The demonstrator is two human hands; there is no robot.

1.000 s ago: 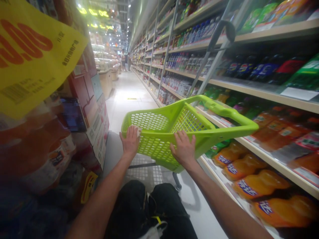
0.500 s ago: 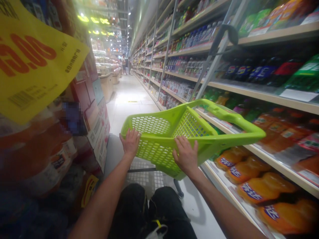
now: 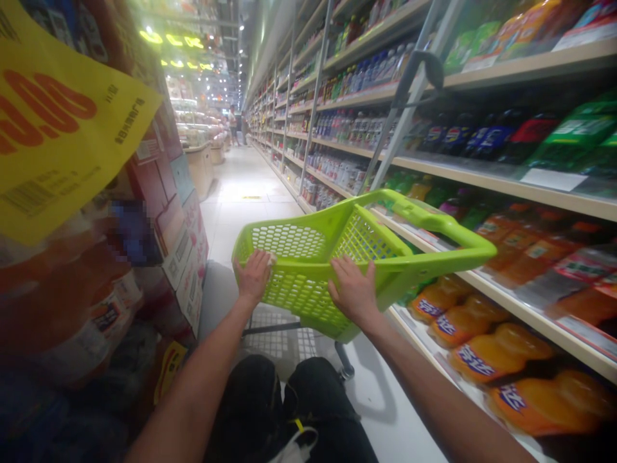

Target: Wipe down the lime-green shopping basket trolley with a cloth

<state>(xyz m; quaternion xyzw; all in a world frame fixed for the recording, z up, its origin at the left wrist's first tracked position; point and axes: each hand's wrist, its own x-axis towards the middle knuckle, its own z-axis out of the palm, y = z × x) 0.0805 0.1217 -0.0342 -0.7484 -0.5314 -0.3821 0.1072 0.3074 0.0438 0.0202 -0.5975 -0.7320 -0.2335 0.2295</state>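
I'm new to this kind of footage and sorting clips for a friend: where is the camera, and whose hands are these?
No machine here: the camera sits on a person's head, looking forward and down, so the two bare arms coming in from below are the wearer's own. The person is low down in a supermarket aisle. Both hands rest on a tilted lime-green perforated plastic shopping basket. The left hand lies on its near corner, with something small and white beneath it. The right hand is spread flat on its side wall. To the right, shelves hold orange soft-drink bottles. At left hangs a yellow paper price sign.
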